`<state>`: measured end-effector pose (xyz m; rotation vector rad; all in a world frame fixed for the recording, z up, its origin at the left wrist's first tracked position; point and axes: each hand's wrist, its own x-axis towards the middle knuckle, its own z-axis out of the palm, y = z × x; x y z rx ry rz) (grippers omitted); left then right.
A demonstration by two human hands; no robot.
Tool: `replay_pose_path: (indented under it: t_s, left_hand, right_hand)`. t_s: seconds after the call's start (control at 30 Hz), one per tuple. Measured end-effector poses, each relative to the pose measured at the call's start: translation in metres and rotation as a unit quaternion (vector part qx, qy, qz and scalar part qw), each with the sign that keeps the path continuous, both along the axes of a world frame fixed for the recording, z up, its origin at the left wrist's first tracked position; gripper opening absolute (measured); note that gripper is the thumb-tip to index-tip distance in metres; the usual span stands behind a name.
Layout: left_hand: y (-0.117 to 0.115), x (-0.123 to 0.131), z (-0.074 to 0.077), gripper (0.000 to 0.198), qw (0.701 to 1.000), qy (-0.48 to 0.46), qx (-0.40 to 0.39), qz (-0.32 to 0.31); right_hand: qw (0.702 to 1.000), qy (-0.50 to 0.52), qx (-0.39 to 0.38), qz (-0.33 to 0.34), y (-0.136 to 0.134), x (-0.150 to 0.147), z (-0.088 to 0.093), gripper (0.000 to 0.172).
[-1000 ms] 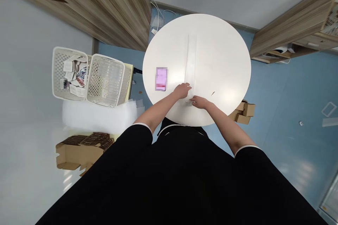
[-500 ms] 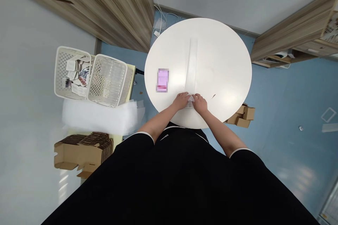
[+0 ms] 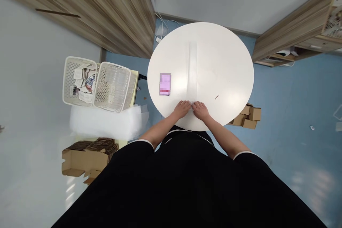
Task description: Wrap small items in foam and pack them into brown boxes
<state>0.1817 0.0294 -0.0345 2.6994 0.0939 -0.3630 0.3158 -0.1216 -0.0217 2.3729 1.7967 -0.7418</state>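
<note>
I had my left hand (image 3: 182, 109) and right hand (image 3: 201, 110) curled nearly closed, fingers at a small clear plastic piece (image 3: 191, 105) on the near edge of the round white table (image 3: 227, 64), grip unclear, a long clear strip (image 3: 192, 69) lying flat beyond them.

A black short-sleeved top (image 3: 187, 188) covers the person's torso and upper arms, a thin white trim edging the left sleeve (image 3: 140, 149) and right sleeve (image 3: 252, 167) at the cuff. White piping marks the top's collar (image 3: 173, 136). Below the cuffs, the forearms and the left hand (image 3: 181, 109) and right hand (image 3: 201, 110) are bare.
</note>
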Motion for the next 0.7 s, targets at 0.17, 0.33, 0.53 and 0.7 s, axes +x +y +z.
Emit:
replay_pose_path:
  t_s: [0.17, 0.33, 0.53, 0.7]
  left_hand:
    - [0.015, 0.016, 0.012, 0.043, 1.000, 0.013, -0.021, -0.014]
    - [0.038, 0.044, 0.023, 0.033, 0.996, 0.065, -0.052, 0.014]
    - [0.052, 0.081, 0.018, 0.037, 0.981, 0.107, -0.109, 0.121]
    - [0.052, 0.093, 0.002, 0.038, 0.973, 0.115, -0.106, 0.170]
  right_hand:
    - [0.997, 0.062, -0.034, 0.000, 0.016, 0.025, 0.020, 0.038]
    - [0.992, 0.090, -0.077, -0.030, 0.040, 0.051, 0.031, 0.041]
    - [0.983, 0.051, -0.077, -0.157, 0.059, 0.057, 0.017, 0.051]
    - [0.971, 0.048, -0.067, -0.223, 0.066, 0.060, 0.000, 0.051]
